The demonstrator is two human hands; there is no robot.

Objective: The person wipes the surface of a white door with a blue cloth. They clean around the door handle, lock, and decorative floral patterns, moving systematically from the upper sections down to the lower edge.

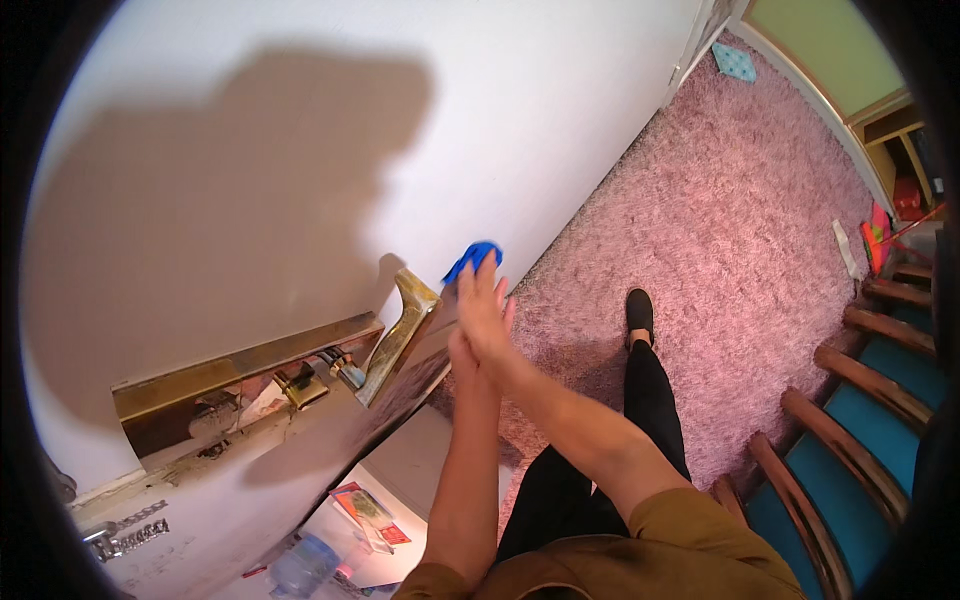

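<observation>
My right hand (480, 307) lies over my left hand (463, 349), their wrists crossing, in front of the white door. A bright blue cloth (474, 259) shows beyond and beneath the fingertips of my right hand, close to the door face (525, 150). The right fingers are nearly straight and lie on the cloth. Most of my left hand is hidden behind the right, so its hold cannot be made out. Just left of my hands, a worn brass lever handle (401, 337) juts from the door edge, beside a long brass plate (247, 360).
Pink shaggy carpet (720, 225) covers the floor. Stairs with blue treads (817, 457) rise at the right. A chain (142, 532) hangs at lower left, near a clear plastic bottle (304, 562) and red-edged packets (367, 517). A light blue cloth (733, 62) lies far off.
</observation>
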